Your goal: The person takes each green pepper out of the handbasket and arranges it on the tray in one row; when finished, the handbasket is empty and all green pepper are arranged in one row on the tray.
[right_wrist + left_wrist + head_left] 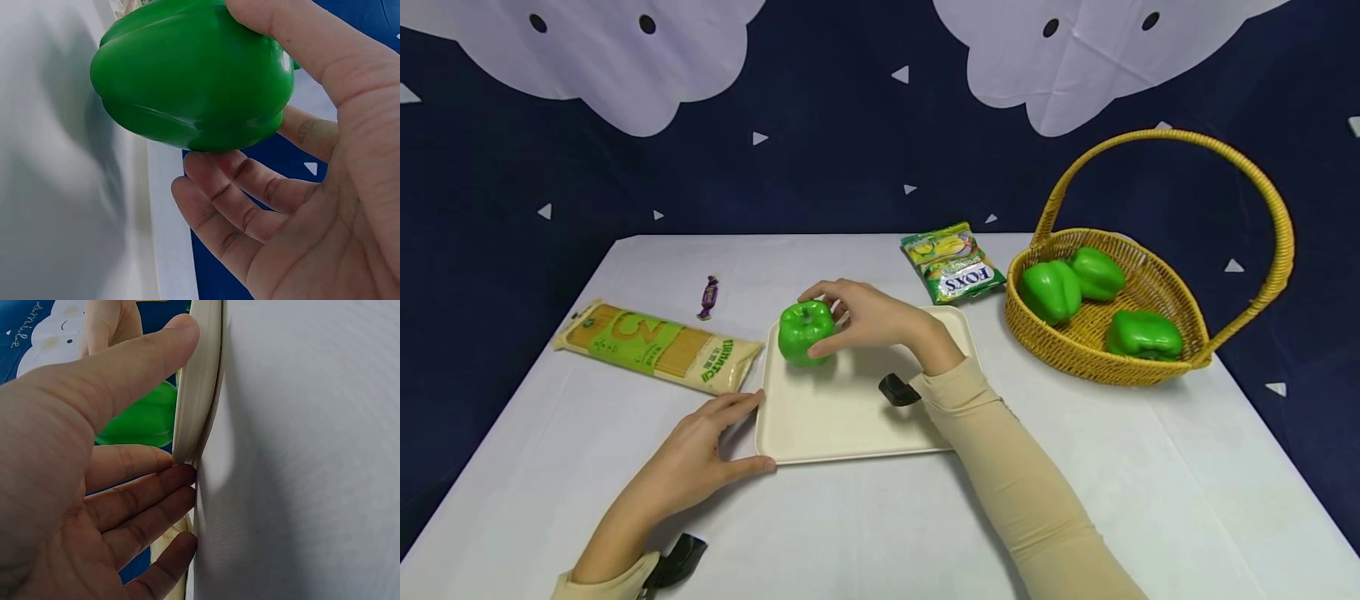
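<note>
Green pepper [799, 331] pinched in right hand [874, 315], left hand [696, 450] spread against tray [842, 425], candy [708, 297] in head view only.

On the counter [865, 533], 3 peppers [1051, 292] sit in a basket [1052, 346] by the right edge. Pasta [655, 346] lies by the left edge, a tray [850, 417] between.

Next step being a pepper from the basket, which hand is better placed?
Probably the right hand: it is nearer the basket, though it would first need to release the held pepper. The left hand is farther off, at the left end of the tray.
</note>
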Demonstrator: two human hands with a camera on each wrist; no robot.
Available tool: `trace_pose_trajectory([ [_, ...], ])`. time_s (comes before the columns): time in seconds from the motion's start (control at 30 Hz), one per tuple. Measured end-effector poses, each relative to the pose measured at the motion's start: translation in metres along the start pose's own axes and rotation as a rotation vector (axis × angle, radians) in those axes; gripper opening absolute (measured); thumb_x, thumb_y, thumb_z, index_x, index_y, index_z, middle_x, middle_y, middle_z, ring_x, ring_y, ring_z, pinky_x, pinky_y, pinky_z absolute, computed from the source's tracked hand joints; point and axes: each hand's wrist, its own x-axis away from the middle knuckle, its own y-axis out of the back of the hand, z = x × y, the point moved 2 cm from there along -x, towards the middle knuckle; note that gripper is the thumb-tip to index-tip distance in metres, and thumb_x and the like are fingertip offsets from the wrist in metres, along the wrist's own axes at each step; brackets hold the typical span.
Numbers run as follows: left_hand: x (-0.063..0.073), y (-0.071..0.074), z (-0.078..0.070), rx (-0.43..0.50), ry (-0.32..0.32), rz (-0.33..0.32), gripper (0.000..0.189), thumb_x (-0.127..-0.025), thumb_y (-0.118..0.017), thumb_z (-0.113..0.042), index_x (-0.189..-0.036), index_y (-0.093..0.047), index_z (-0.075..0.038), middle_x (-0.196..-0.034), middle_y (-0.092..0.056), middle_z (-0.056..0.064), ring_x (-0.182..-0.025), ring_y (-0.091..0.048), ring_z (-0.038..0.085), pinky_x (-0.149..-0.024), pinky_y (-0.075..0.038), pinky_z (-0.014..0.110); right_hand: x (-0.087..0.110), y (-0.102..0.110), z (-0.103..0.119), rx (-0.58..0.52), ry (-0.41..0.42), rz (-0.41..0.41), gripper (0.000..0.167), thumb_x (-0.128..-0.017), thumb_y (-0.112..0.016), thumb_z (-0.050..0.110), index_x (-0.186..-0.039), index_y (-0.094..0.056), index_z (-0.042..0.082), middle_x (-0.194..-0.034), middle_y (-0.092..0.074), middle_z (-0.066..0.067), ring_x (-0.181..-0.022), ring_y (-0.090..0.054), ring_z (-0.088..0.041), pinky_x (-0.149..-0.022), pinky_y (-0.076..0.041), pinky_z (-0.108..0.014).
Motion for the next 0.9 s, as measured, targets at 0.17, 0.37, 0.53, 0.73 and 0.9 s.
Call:
trace_pose_trajectory([
  [0.17,0.0,0.0,-0.001,0.001,0.007,0.004,0.093,-0.08,-0.094,-0.046,-0.153,-0.058,-0.001,-0.151,-0.061,0.024,-0.14,-0.057,0.049,-0.112,-0.049,0.069,-0.002,-0.005,0.002,-0.026,-0.008,0.018,0.076,-0.087,-0.093,0.034,-0.151,-0.057,0.016,-0.133,-0.064,-0.007,-0.118,-0.066,-0.023,-0.097,-0.061,-0.027],
  [0.37,0.0,0.001,-0.001,0.001,0.013,0.009,0.092,-0.081,-0.094,-0.046,-0.153,-0.058,-0.002,-0.151,-0.06,0.025,-0.141,-0.056,0.05,-0.112,-0.049,0.069,-0.004,-0.01,0.003,-0.023,0.001,0.017,0.077,-0.086,-0.094,0.033,-0.151,-0.057,0.015,-0.133,-0.064,-0.007,-0.117,-0.066,-0.022,-0.098,-0.06,-0.028],
  [0.53,0.001,0.001,-0.001,-0.001,0.009,0.007,0.093,-0.08,-0.095,-0.046,-0.153,-0.058,-0.001,-0.151,-0.06,0.025,-0.14,-0.057,0.05,-0.111,-0.049,0.07,-0.005,-0.012,0.002,-0.002,0.003,0.016,0.077,-0.086,-0.093,0.035,-0.151,-0.056,0.016,-0.134,-0.062,-0.008,-0.117,-0.065,-0.022,-0.098,-0.059,-0.028],
  [0.73,0.0,0.0,-0.001,-0.003,0.015,0.013,0.093,-0.08,-0.094,-0.046,-0.153,-0.058,-0.001,-0.152,-0.06,0.026,-0.142,-0.055,0.051,-0.112,-0.049,0.07,-0.005,-0.013,0.004,0.012,-0.015,0.019,0.078,-0.087,-0.092,0.037,-0.153,-0.054,0.019,-0.134,-0.06,-0.008,-0.118,-0.064,-0.022,-0.101,-0.058,-0.031],
  [0.9,0.0,0.001,-0.001,-0.001,0.012,0.009,0.092,-0.08,-0.095,-0.046,-0.153,-0.059,-0.002,-0.152,-0.06,0.025,-0.142,-0.055,0.051,-0.112,-0.048,0.07,-0.006,-0.014,0.004,0.022,-0.023,0.024,0.079,-0.087,-0.091,0.038,-0.154,-0.054,0.019,-0.135,-0.059,-0.008,-0.119,-0.064,-0.022,-0.104,-0.057,-0.032],
])
